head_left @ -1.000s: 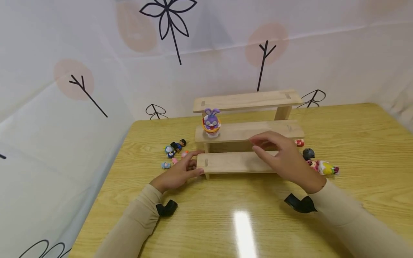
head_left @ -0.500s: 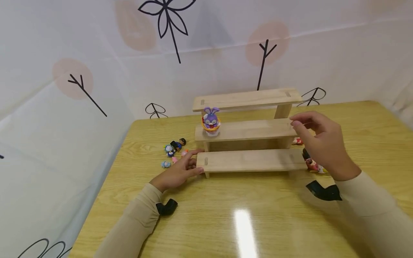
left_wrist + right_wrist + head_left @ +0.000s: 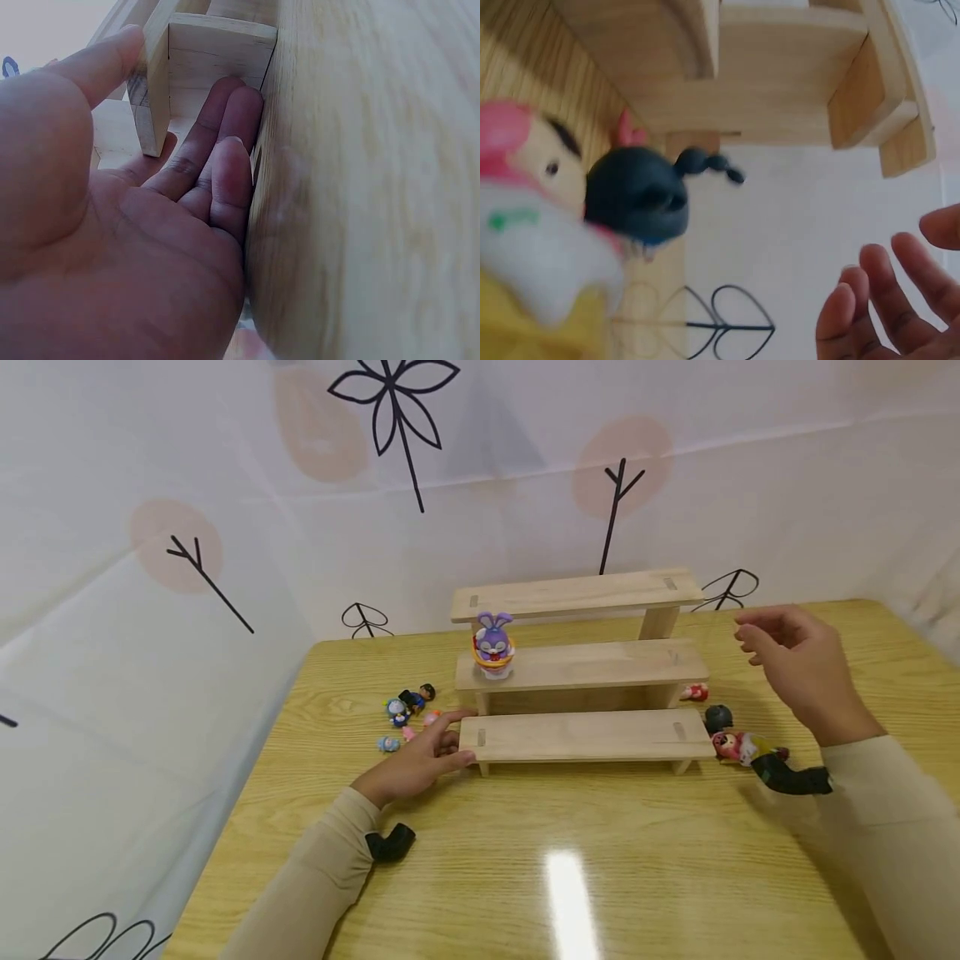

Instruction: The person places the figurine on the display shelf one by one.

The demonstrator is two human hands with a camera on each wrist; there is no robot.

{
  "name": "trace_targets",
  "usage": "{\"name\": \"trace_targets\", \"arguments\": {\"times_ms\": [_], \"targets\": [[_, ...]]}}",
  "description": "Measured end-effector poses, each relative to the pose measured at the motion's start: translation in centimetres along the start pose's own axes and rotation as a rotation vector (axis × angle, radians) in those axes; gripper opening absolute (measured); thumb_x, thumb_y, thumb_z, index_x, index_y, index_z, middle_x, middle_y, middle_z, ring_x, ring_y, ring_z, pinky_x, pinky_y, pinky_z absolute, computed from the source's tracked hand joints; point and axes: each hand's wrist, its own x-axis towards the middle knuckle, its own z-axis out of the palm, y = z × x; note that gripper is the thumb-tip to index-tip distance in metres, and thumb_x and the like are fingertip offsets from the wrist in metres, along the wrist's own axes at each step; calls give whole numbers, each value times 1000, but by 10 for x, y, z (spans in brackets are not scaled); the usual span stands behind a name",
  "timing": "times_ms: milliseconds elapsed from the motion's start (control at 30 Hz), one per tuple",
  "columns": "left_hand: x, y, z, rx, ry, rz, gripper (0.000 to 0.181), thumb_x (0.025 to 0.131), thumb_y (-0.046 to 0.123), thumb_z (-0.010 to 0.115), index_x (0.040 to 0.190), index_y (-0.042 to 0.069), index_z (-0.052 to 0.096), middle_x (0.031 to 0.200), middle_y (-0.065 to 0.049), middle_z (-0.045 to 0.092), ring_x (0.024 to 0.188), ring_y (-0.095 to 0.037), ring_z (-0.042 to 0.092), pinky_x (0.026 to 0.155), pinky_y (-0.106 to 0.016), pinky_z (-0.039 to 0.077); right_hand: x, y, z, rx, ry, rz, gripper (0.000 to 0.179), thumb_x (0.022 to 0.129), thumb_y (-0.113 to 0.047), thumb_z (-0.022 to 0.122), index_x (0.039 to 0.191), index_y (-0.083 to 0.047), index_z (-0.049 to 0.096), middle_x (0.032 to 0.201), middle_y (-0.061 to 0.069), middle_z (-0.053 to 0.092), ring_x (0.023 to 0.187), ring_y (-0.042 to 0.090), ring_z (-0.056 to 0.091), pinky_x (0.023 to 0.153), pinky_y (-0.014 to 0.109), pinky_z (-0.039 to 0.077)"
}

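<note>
A three-tiered wooden display shelf (image 3: 585, 735) stands on the table, and a purple rabbit figurine (image 3: 493, 647) in an orange ring sits at the left of its middle tier. My left hand (image 3: 408, 764) grips the left end of the lowest tier. In the left wrist view its thumb lies against the board's edge (image 3: 154, 105), with the other fingers reaching in beneath. My right hand (image 3: 806, 672) hovers right of the shelf, fingers loosely bent and holding nothing. Below it lie a dark round-headed figurine (image 3: 637, 195) and a pink-haired figurine (image 3: 731, 747) with a white and yellow body.
Left of the shelf lie several small figurines, among them a blue-and-white one (image 3: 397, 712), a dark-clothed one (image 3: 417, 697) and a light blue one (image 3: 387, 743). A red-and-white figurine (image 3: 695, 692) lies by the shelf's right side. A patterned white cloth (image 3: 510, 527) hangs behind the table.
My right hand has moved right, from over the lower tiers to beyond the shelf's right end, uncovering the figurines there. The left hand has stayed on the shelf.
</note>
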Motion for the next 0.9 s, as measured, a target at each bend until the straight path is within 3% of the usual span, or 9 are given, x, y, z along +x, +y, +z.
{"name": "trace_targets", "arguments": {"times_ms": [133,200,333,400,467,533,633,733,900], "targets": [[0,0,0,-4,-4,-2,66,101,38,59,156,33,23,132,-11,62,122,-21,60,103,-39,45,5,12,-4,-97,-112,68,36,102,-44,52,128,-20,59,97,-30,56,82,-4,56,68,12,47],[0,-1,0,-1,-6,-1,66,101,39,59,156,33,22,133,-11,62,122,-21,60,104,-39,45,7,16,-5,-144,-182,98,45,101,-50,50,132,-18,57,103,-25,58,82,-6,56,72,19,50],[0,-2,0,-11,-6,-10,65,101,39,59,155,35,23,133,-10,62,122,-19,60,104,-39,45,12,23,-3,-232,-314,131,61,100,-58,46,140,-13,54,128,3,59,88,4,60,75,33,52],[0,-2,0,-12,-6,-6,66,101,39,59,156,34,23,133,-10,62,122,-20,60,104,-40,45,13,26,-1,-261,-370,129,64,100,-58,46,142,-10,54,136,18,55,93,14,62,73,35,52],[0,-1,0,-20,-4,-7,66,101,37,59,156,33,22,133,-11,62,122,-20,60,105,-41,45,15,29,2,-276,-416,117,63,102,-54,45,142,-6,53,138,26,53,100,25,63,72,34,54],[-1,-1,0,-20,-3,-4,67,102,36,59,157,30,22,133,-12,62,122,-21,60,106,-42,45,15,33,5,-287,-455,103,61,104,-49,44,143,-3,52,138,30,53,106,35,62,74,34,55],[-1,-1,0,-22,-3,-7,67,102,36,59,157,31,22,133,-12,62,122,-22,60,106,-43,45,15,37,7,-296,-502,101,60,107,-44,42,143,3,49,139,35,51,116,47,57,84,46,56],[0,-1,0,-24,-9,-9,66,102,35,59,157,32,22,134,-12,61,123,-22,59,106,-42,45,14,39,8,-303,-529,115,62,107,-44,41,144,6,47,142,38,46,123,53,51,94,61,49],[1,-2,0,-20,-10,-10,65,102,35,58,156,32,22,135,-12,60,124,-22,59,106,-41,44,14,43,10,-329,-528,105,63,105,-45,45,142,5,49,142,38,47,125,56,49,98,67,43]]}}
